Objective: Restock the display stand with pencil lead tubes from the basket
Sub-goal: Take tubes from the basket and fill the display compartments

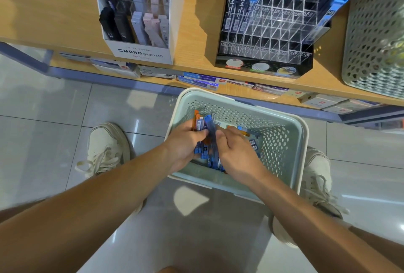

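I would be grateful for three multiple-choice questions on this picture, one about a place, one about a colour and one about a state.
1. Where does the basket stand?
A. on the wooden shelf
B. on the floor between the shoes
C. on a stool

2. What colour are the caps of the stocked tubes in the clear display stand?
A. light blue
B. red
C. green

3. What is the left hand doing?
A. hanging idle
B. resting on the shelf
C. gripping a bunch of tubes inside the basket

Answers: 1 B, tiled floor shows around it, with a shoe on each side; 2 A, blue caps stand in its upper left slots; 3 C, its fingers curl round orange and blue tubes.
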